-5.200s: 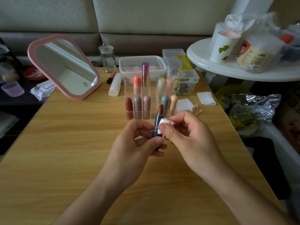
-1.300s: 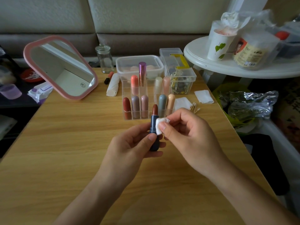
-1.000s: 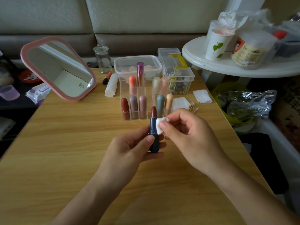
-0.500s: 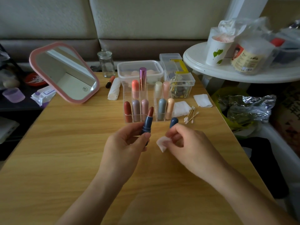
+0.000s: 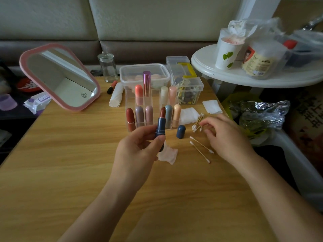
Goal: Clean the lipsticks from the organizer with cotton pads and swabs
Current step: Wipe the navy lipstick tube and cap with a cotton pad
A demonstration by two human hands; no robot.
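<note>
- Left hand [image 5: 138,154] pinches the navy-tubed, brownish-red lipstick [image 5: 160,124] upright between thumb and fingers, before the clear acrylic organizer [image 5: 130,95].
- Right hand [image 5: 225,135], fingers loosely spread (holding nothing), hovers at the pile of white-tipped cotton swabs [image 5: 197,122].
- Crumpled pink-stained cotton pad [image 5: 168,154] lies on the wooden table [image 5: 70,154].

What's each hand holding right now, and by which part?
Left hand grips the open lipstick by its blue barrel. Right hand holds nothing, poised beside the cotton swabs.

No legible text or numbers.
</note>
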